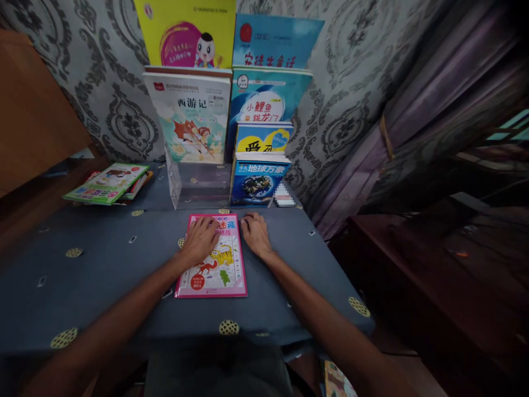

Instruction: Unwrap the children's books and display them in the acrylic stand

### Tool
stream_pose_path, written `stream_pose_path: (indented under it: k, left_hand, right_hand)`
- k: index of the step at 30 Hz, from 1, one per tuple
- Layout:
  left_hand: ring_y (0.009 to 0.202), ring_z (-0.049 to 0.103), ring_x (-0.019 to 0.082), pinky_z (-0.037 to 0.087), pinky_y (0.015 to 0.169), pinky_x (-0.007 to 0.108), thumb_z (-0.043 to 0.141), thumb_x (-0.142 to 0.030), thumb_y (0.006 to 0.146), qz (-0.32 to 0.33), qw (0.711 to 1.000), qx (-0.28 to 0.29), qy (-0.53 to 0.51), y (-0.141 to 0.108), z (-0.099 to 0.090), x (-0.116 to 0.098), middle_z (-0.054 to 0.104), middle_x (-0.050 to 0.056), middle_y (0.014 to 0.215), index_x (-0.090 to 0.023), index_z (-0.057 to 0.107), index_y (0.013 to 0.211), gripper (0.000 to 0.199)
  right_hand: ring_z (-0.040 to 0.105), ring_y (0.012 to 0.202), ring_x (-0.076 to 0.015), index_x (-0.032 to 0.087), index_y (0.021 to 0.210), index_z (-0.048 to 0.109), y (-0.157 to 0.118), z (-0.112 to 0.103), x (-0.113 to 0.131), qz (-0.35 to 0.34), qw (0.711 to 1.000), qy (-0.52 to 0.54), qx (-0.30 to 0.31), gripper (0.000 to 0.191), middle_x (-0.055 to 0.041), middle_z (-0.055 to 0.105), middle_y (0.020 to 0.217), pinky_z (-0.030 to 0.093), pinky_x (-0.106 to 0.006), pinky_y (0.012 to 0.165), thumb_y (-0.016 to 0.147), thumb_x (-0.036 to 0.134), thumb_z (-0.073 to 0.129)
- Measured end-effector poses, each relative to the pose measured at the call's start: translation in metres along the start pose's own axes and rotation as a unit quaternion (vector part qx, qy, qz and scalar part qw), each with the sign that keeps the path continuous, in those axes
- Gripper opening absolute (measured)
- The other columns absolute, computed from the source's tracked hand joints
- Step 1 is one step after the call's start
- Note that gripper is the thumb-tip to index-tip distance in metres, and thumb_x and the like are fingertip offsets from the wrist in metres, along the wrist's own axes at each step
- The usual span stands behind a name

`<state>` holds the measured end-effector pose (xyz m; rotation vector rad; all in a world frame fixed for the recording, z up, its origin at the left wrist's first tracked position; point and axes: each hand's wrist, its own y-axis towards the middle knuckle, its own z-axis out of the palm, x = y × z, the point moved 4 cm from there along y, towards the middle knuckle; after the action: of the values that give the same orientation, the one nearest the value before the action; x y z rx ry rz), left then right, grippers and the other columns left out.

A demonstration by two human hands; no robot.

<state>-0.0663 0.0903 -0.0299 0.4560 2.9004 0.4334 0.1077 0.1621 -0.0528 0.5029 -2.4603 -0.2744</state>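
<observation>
A pink-bordered children's book (224, 275) lies flat on the table, its cover showing a yellow tiger and a red fox-like animal. My left hand (201, 238) rests on the upper left of that cover, fingers stretched out and nothing gripped. Just right of the book, my right hand (255, 232) lies on the tablecloth with its fingers loosely spread and bent, close to the book's edge. Behind both hands stands a clear acrylic book rack (202, 190). Its lower left tier holds no book, while a blue book with a globe (256, 182) fills the lower right one.
More books stand higher in the rack, among them a white one (188, 121), a teal one (268, 96) and a yellow one (185, 33). A small stack of books (109, 184) lies at the back left. A patterned dark tablecloth (103, 264) covers the table. A tied curtain (372, 132) hangs right.
</observation>
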Motion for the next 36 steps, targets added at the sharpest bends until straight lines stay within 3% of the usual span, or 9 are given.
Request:
stream_pose_path:
  k: [11,17,19,22,26,29,36]
  left_hand:
    - [0.116,0.049,0.029,0.042,0.098,0.048,0.041,-0.025,0.098,-0.001,1.000,-0.008,-0.023,-0.002,0.003,0.000,0.059,0.013,0.124,-0.018,0.057,0.119,0.027]
    - [0.115,0.050,0.028,0.043,0.098,0.048,0.040,-0.026,0.098,0.009,0.999,-0.017,-0.041,-0.003,0.002,0.000,0.059,0.012,0.122,-0.020,0.056,0.120,0.027]
    - [0.114,0.050,0.028,0.043,0.097,0.048,0.040,-0.026,0.098,0.016,0.999,-0.017,-0.035,-0.003,0.003,0.000,0.059,0.012,0.121,-0.020,0.056,0.119,0.027]
    - [0.114,0.051,0.029,0.044,0.098,0.048,0.040,-0.025,0.098,0.031,0.999,-0.013,-0.029,-0.003,0.003,0.000,0.059,0.013,0.121,-0.019,0.056,0.120,0.028]
    - [0.114,0.052,0.029,0.044,0.099,0.049,0.039,-0.025,0.099,0.052,0.998,-0.006,-0.027,-0.003,0.003,0.000,0.060,0.013,0.120,-0.018,0.057,0.119,0.028]
    - [0.115,0.052,0.028,0.044,0.099,0.048,0.041,-0.025,0.098,0.064,0.998,-0.002,-0.026,-0.003,0.002,-0.001,0.060,0.013,0.120,-0.018,0.058,0.119,0.027]
    - [0.113,0.053,0.028,0.046,0.098,0.046,0.041,-0.025,0.099,0.092,0.996,-0.003,-0.021,-0.004,0.000,-0.001,0.061,0.014,0.121,-0.016,0.058,0.119,0.028]
  right_hand:
    - [0.061,0.100,-0.0275,0.019,0.079,0.070,-0.005,-0.001,0.001,-0.018,0.995,0.095,0.023,0.041,-0.0130,0.069,0.099,0.046,-0.044,0.095,0.097,0.040,0.040]
    - [0.058,0.061,-0.0191,0.021,0.069,0.058,-0.006,0.000,0.004,0.036,0.971,0.233,0.049,0.044,-0.0024,0.059,0.063,0.050,-0.032,0.059,0.093,0.054,0.043]
    - [0.058,0.056,-0.0166,0.020,0.075,0.058,-0.007,0.005,0.003,0.075,0.941,0.324,0.068,0.043,-0.0007,0.060,0.063,0.049,-0.028,0.049,0.087,0.061,0.049]
    - [0.058,0.051,-0.0135,0.020,0.103,0.059,-0.008,0.009,0.001,0.122,0.899,0.415,0.074,0.048,0.0031,0.061,0.067,0.049,-0.024,0.041,0.079,0.062,0.059]
    - [0.056,0.044,-0.0102,0.022,0.138,0.047,-0.008,0.003,0.001,0.098,0.904,0.407,0.085,0.063,0.0073,0.060,0.064,0.048,-0.021,0.040,0.083,0.051,0.059]
    - [0.055,0.040,-0.0104,0.017,0.141,0.049,-0.006,0.003,0.001,0.091,0.906,0.395,0.120,0.063,0.0073,0.059,0.057,0.045,-0.021,0.038,0.086,0.046,0.056]
    - [0.058,0.039,-0.0134,0.005,0.139,0.046,-0.003,0.010,-0.004,0.165,0.872,0.428,0.170,0.064,0.0075,0.056,0.046,0.044,-0.020,0.036,0.086,0.040,0.057]
